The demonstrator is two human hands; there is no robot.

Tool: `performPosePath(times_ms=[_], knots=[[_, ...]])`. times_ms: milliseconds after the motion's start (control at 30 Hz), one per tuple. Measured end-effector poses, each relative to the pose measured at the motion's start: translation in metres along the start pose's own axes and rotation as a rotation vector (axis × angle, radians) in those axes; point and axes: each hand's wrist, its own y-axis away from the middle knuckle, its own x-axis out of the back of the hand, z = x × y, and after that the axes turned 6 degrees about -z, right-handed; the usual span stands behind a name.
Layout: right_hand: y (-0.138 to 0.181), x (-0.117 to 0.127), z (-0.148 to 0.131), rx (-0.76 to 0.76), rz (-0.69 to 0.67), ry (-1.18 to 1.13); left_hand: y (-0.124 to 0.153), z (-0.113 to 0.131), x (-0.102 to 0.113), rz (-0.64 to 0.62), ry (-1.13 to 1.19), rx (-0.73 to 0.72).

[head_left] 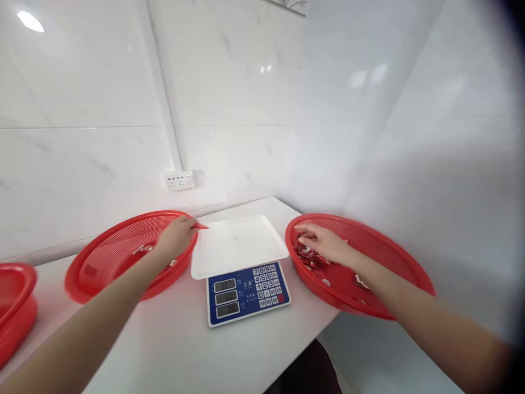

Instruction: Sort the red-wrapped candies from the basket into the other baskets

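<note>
My left hand [177, 236] is closed in a pinch on a small red packet [201, 226], between the rim of the middle red basket [94, 241] and the white pan [240, 246] of a scale. My right hand [326, 245] hangs over the right red basket [389, 249], its fingers somewhat apart and nothing visible in them. Just beneath those fingers lies a pile of small red-and-white packets [309, 261]. A few loose packets are scattered elsewhere in that basket. Some small packets [143, 249] also lie in the middle basket, partly hidden by my left forearm.
The scale's blue keypad and display panel [248, 294] faces me on the white table [176, 339]. Another red basket [16, 306] is cut off at the left edge. A wall socket [179, 180] sits behind the table, and walls close in at the back and right.
</note>
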Motion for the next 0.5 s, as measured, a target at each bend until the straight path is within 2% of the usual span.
performPosePath(times_ms=[67, 167, 267, 367, 433, 500], knots=[[0.013, 0.024, 0.025, -0.083, -0.001, 0.028, 0.007, -0.037, 0.005, 0.001, -0.024, 0.118], [0.033, 0.049, 0.056, -0.229, -0.195, 0.150, 0.012, -0.086, -0.007, -0.099, -0.071, 0.198], [0.046, 0.054, 0.071, -0.321, -0.394, 0.230, 0.011, -0.108, -0.028, -0.174, -0.060, 0.128], [0.048, 0.039, 0.070, -0.306, -0.497, 0.231, 0.007, -0.092, -0.037, -0.133, -0.083, 0.018], [0.045, 0.023, 0.066, -0.250, -0.590, 0.236, 0.003, -0.063, -0.035, -0.065, -0.095, -0.055], [0.042, 0.006, 0.064, -0.221, -0.623, 0.228, 0.003, -0.028, -0.031, 0.007, -0.066, -0.156]])
